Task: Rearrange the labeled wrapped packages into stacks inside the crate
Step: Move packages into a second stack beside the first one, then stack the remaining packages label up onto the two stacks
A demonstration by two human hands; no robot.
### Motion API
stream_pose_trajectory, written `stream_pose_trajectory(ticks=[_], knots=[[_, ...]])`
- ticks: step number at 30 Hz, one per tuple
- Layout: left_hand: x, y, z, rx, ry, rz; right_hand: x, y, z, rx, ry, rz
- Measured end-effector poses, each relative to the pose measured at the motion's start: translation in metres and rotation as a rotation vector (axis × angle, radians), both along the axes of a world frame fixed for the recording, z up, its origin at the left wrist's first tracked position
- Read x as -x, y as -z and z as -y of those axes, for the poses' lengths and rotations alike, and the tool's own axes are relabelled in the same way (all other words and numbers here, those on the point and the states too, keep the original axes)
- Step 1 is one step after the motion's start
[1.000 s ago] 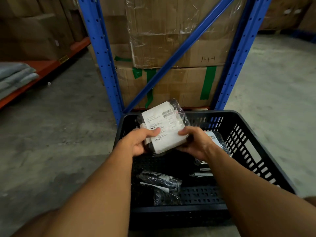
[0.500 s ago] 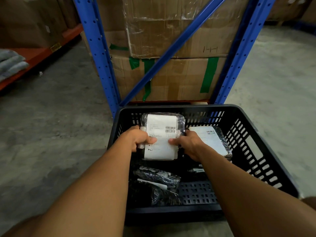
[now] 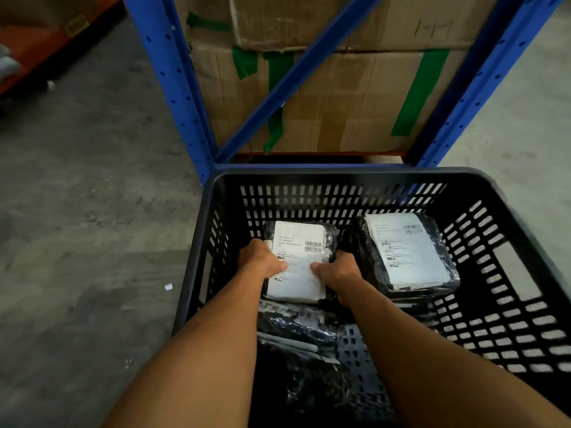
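Observation:
A black slotted plastic crate [image 3: 340, 177] stands on the floor in front of me. Both hands hold one plastic-wrapped package with a white label [image 3: 298, 242], low in the crate's far left part. My left hand [image 3: 262, 261] grips its left edge and my right hand [image 3: 336, 271] its right edge, thumbs on the label. A second labelled wrapped package [image 3: 408, 251] lies to the right, on top of others beneath it. More dark wrapped packages [image 3: 296, 332] lie loose near the crate's near left side, partly hidden by my arms.
A blue steel rack [image 3: 173, 88] with a diagonal brace stands right behind the crate, filled with cardboard boxes [image 3: 340, 103] taped in green. Grey concrete floor [image 3: 77, 211] spreads to the left and right. An orange shelf [image 3: 37, 35] runs along the far left.
My hands have lowered the labelled package from above the rim down into the crate's far left part. The view has tilted down and closer to the crate.

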State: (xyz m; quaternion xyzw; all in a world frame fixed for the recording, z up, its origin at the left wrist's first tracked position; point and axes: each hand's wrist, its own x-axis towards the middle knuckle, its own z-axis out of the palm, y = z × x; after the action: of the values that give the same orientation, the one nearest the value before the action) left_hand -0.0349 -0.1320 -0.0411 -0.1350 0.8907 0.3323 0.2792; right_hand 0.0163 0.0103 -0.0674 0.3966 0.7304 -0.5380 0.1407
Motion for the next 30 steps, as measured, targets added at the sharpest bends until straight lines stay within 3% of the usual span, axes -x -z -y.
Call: stream_pose_trajectory(ticks=[5,14,19,22,26,30], knots=[[0.011,0.007,-0.004,0.160,0.132,0.044,0.006,0.010,-0.004,0.008,-0.050,0.078],[-0.003,0.011,-0.002,0.136,0.132,0.024,-0.009,0.008,0.004,-0.033,-0.032,0.119],[-0.020,0.000,0.003,0.227,0.348,0.197,-0.018,-0.010,0.007,-0.097,-0.267,0.240],[-0.028,-0.012,0.011,0.305,0.463,0.298,-0.029,-0.037,0.008,-0.082,-0.454,0.407],[-0.035,-0.024,0.014,0.306,0.470,0.268,-0.042,-0.047,0.009,-0.007,-0.625,0.556],[-0.036,-0.033,0.009,0.367,0.416,0.170,-0.042,-0.056,0.003,-0.134,-0.692,0.416]])
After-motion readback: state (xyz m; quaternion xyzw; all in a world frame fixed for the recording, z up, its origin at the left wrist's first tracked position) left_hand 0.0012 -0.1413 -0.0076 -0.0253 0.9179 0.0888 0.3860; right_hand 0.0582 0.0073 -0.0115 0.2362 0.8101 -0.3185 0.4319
